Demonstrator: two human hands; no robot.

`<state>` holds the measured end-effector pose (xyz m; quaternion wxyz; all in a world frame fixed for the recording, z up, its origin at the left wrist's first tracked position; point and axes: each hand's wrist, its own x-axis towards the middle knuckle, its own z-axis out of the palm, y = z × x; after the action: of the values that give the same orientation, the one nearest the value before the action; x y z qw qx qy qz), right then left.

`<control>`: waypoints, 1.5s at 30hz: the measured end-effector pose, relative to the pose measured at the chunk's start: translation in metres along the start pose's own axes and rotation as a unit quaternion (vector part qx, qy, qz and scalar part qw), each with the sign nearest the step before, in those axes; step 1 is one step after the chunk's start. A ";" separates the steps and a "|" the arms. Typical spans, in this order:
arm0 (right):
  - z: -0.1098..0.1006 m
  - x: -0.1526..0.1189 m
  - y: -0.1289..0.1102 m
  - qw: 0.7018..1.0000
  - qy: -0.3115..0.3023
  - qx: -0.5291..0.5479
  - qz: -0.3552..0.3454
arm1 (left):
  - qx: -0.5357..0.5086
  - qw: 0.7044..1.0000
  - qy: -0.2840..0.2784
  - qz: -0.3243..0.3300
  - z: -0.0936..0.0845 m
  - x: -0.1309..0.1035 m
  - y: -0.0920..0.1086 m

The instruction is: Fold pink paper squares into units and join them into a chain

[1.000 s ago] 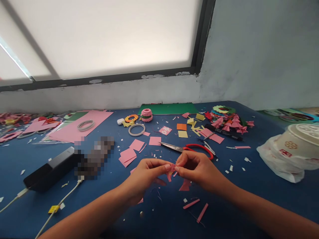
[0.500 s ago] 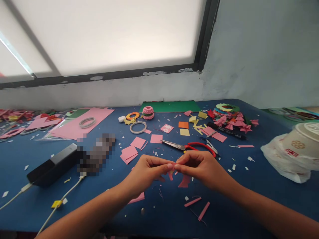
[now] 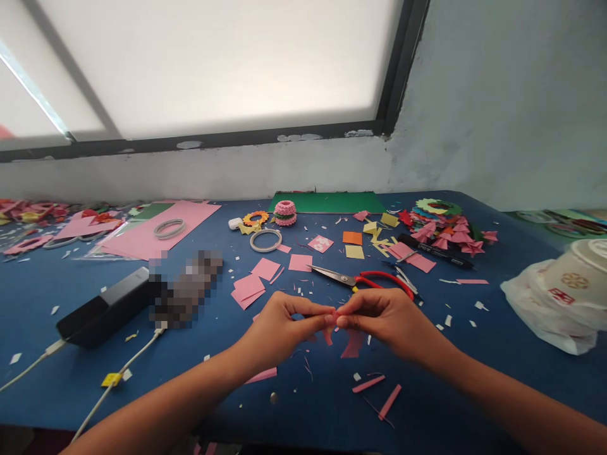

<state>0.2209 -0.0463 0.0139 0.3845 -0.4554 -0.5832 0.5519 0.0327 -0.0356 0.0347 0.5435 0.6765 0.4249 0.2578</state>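
Near the front middle of the blue table, my left hand (image 3: 289,322) and my right hand (image 3: 382,316) meet fingertip to fingertip. Between them they pinch a small folded pink paper piece (image 3: 329,335), part of which hangs below the fingers. Most of its shape is hidden by my thumbs and forefingers. Just beyond my right hand lie scissors (image 3: 344,278) with red handles, blades pointing left. Below the right fingers is another pink paper piece (image 3: 351,344). Pink paper squares (image 3: 248,289) lie beyond my left hand.
A roll of tape (image 3: 265,241) and a ring-shaped pink paper stack (image 3: 285,213) stand farther back. Folded paper stars (image 3: 459,234) are heaped at the back right by a black marker (image 3: 441,253). A bagged cup (image 3: 564,297) stands right; a black box (image 3: 109,306) with a cable lies left.
The view has shifted slightly, so the table things sit a little farther right. Both hands keep pinching the pink paper, with the fingertips slightly closer together.
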 end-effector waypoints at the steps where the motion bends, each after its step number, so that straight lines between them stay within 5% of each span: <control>1: 0.000 0.000 0.000 1.000 -0.005 -0.008 0.002 | 0.006 1.000 -0.003 -0.001 0.000 0.000 -0.001; 22: 0.005 -0.009 -0.004 0.991 0.060 -0.058 -0.107 | -0.082 0.996 0.017 0.022 0.005 -0.001 0.002; 34: 0.000 -0.005 -0.010 1.000 -0.028 -0.002 -0.001 | -0.039 0.999 -0.022 0.002 -0.001 -0.001 0.001; 45: -0.004 -0.005 -0.011 0.999 -0.039 0.003 0.002 | -0.023 0.999 0.006 0.032 -0.001 -0.004 0.004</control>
<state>0.2251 -0.0497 0.0259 0.3614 -0.4335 -0.5956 0.5717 0.0312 -0.0383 0.0388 0.5481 0.6751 0.4006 0.2888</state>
